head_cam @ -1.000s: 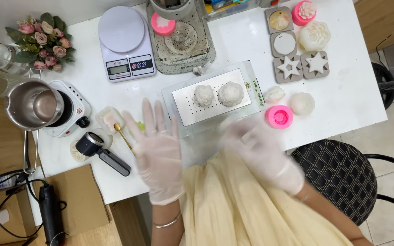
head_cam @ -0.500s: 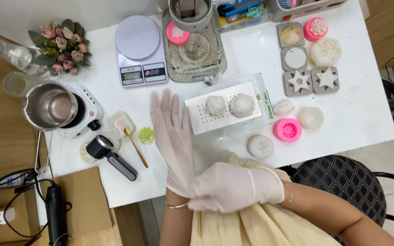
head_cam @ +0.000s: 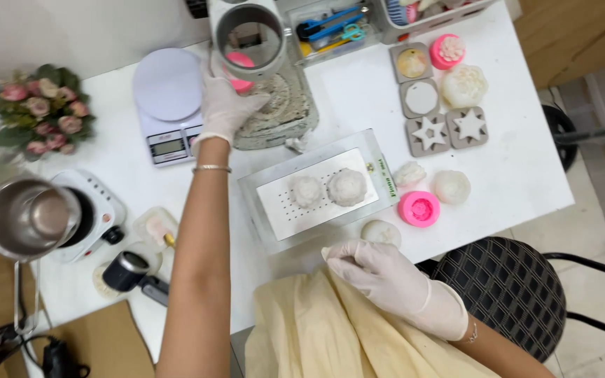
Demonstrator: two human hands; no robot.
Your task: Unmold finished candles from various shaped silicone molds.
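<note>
Table (head_cam: 358, 91): left hand (head_cam: 224, 105) touches pitcher (head_cam: 250, 31) (metal).

Bright, even light is falling from above onto the white worktop (head_cam: 358, 91), which is glaring slightly toward the upper left of the frame. Shadows are lying soft and short. The steel pot (head_cam: 31, 218) is catching dull reflections. Edges are bending outward slightly; focus is staying fairly sharp throughout.

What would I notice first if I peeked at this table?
Probably the left hand in a white glove, reaching far across to a pink mould beside a metal pot at the back. Next, two white flower-shaped lumps on a tray in the middle.
</note>
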